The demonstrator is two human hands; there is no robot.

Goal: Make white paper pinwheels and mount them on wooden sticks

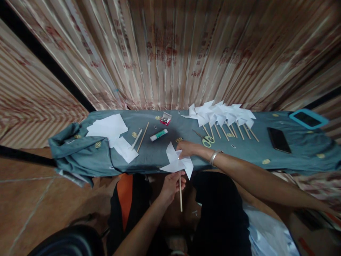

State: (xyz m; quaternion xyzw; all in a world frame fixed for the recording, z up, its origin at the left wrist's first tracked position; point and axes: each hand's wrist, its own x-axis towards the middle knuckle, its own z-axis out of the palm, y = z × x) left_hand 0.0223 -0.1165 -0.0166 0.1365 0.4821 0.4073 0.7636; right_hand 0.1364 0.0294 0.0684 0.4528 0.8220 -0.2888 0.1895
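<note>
A white paper pinwheel (176,164) on a thin wooden stick (180,197) is between my two hands at the table's front edge. My left hand (173,185) is closed around the stick just below the blades, and the stick's lower end points down over my lap. My right hand (185,149), with a silver bangle at the wrist, bends its fingers onto the pinwheel's upper right part, near the centre. Whether those fingertips pinch something small is hidden. Beyond the hands lie a glue stick (158,135) and a small open red-and-white box (165,118).
Several finished pinwheels (221,113) overlap at the back right, sticks toward me. Green-handled scissors (207,141) lie beside them. White paper sheets (108,127), a loose stick (143,137) and a white pointed piece (136,139) are left. A dark phone (279,140) and blue-framed tablet (309,119) lie right.
</note>
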